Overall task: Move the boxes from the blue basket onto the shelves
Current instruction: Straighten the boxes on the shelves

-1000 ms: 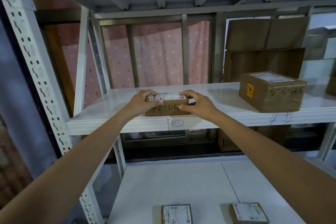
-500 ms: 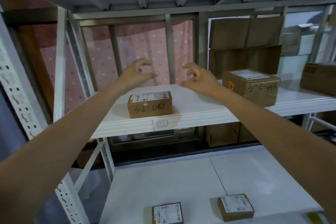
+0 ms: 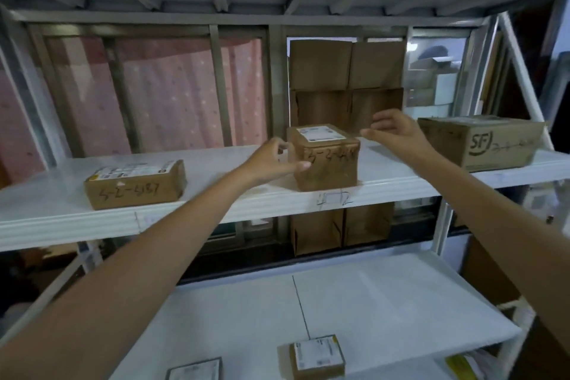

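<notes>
Hands (image 3: 333,149) flanking middle box (image 3: 327,160)

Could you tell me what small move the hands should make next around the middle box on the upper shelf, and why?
Probably bring the right hand in against the middle box's right side. The left hand already sits at its left edge, while the right hand hovers open, apart from it, so no two-handed hold exists yet.
</notes>
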{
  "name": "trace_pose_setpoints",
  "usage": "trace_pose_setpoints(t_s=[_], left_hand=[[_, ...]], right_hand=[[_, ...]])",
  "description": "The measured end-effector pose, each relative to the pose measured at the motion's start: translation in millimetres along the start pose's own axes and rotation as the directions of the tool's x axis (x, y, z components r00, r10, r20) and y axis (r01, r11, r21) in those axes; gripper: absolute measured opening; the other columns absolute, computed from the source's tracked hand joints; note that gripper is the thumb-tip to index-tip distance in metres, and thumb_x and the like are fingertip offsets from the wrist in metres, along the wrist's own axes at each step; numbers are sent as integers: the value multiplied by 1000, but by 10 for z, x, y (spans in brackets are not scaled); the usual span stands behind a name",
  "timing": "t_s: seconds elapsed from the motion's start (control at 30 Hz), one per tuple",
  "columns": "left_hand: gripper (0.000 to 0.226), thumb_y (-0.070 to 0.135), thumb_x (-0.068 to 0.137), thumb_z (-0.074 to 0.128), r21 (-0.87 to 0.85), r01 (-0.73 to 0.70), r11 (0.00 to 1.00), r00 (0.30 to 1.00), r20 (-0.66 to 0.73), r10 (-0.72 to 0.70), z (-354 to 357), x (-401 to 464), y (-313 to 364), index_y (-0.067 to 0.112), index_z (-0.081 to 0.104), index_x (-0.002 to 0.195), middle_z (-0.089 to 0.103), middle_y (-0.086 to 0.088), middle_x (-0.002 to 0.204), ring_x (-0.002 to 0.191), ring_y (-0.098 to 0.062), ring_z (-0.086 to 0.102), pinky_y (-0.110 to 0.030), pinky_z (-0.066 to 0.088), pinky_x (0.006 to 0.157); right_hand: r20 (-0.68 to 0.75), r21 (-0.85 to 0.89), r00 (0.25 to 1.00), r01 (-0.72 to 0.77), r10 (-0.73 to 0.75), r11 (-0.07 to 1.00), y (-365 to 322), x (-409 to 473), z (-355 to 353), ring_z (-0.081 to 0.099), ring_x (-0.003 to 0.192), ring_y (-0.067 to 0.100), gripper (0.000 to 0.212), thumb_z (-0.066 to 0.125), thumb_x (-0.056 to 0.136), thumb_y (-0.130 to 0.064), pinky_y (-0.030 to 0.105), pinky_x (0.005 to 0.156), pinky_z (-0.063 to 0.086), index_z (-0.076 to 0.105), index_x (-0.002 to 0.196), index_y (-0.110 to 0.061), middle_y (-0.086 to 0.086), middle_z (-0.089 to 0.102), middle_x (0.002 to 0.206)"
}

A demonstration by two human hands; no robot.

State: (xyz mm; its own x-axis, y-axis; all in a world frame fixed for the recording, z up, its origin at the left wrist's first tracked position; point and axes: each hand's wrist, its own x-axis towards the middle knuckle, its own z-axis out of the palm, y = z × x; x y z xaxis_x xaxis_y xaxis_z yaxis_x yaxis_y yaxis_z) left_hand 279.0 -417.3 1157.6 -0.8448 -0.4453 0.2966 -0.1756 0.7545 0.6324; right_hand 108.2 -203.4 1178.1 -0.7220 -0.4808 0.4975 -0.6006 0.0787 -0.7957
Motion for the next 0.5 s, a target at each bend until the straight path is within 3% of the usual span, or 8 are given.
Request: trace_pose_setpoints(t_s=[0.1, 0.23, 0.37, 0.5], left_hand=[[88, 63, 67, 73, -54, 70, 996, 998, -7, -70, 243, -8, -44, 20, 38, 135, 45, 2, 135, 110, -11, 45, -19, 38, 73], [77, 57, 71, 74, -54, 163, 985, 986, -18, -165, 404, -90, -105, 19, 42, 130, 50, 4, 125, 111, -14, 50, -26, 43, 83], [54, 44, 79, 72, -105, 185, 977, 979, -71, -193, 430, -162, -147, 14, 55, 120, 61, -3, 119, 110, -19, 58, -35, 48, 97], [32, 39, 87, 66, -86, 193, 977, 976, -89, -201, 470, -126, -115, 14, 65, 107, 67, -3, 110, 105, -19, 61, -34, 49, 95]], right_hand=[[205, 53, 979, -7, -4, 999, 310, 14, -53, 62, 108, 15, 52, 79, 77, -35, 29, 87, 52, 58, 122, -20, 1, 64, 117], [430, 53, 902, 12, -34, 999, 541, -30, 96, 61, 112, 18, 59, 80, 77, -29, 40, 98, 51, 54, 128, -15, 2, 62, 125], [429, 33, 902, 39, -49, 999, 682, -20, 251, 64, 107, 17, 50, 77, 79, -32, 44, 98, 51, 57, 122, -16, -1, 66, 119], [391, -69, 920, 67, -35, 995, 766, 66, 308, 65, 104, 14, 42, 72, 81, -43, 46, 97, 50, 60, 117, -25, -8, 68, 117]])
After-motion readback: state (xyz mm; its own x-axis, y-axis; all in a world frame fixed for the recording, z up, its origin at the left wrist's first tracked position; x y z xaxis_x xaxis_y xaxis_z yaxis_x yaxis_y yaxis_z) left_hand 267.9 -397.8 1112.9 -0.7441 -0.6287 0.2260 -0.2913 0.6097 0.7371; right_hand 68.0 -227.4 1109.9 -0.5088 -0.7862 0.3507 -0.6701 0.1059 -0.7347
